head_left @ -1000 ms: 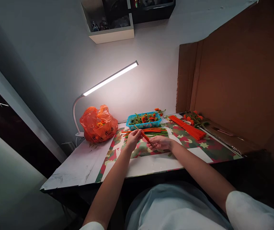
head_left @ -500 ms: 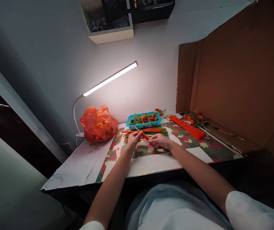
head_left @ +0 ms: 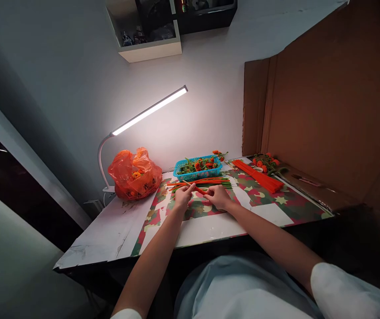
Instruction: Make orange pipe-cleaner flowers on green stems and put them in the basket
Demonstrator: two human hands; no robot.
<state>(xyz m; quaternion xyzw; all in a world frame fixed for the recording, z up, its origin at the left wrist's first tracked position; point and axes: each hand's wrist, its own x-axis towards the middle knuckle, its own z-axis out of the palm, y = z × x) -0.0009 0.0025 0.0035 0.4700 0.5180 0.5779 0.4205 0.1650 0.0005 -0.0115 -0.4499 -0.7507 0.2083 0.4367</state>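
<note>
My left hand (head_left: 183, 196) and my right hand (head_left: 219, 196) are close together over the patterned mat (head_left: 269, 199). Both pinch a short orange pipe cleaner (head_left: 199, 190) that spans between them, and a thin wooden stick (head_left: 186, 182) pokes out past my left fingers. Just behind the hands lies a row of loose orange and green pipe cleaners (head_left: 206, 181). Behind that row stands a blue basket (head_left: 198, 167) holding small orange flowers on green stems.
An orange plastic bag (head_left: 134, 174) sits at the back left beside a lit white desk lamp (head_left: 143, 115). A bundle of orange pipe cleaners (head_left: 258, 176) and finished orange flowers (head_left: 267, 163) lie at the right. Cardboard (head_left: 323, 106) walls the right side.
My right hand has moved left, closer to my left hand, and the visible span of orange pipe cleaner between them is shorter. The view has shifted slightly.
</note>
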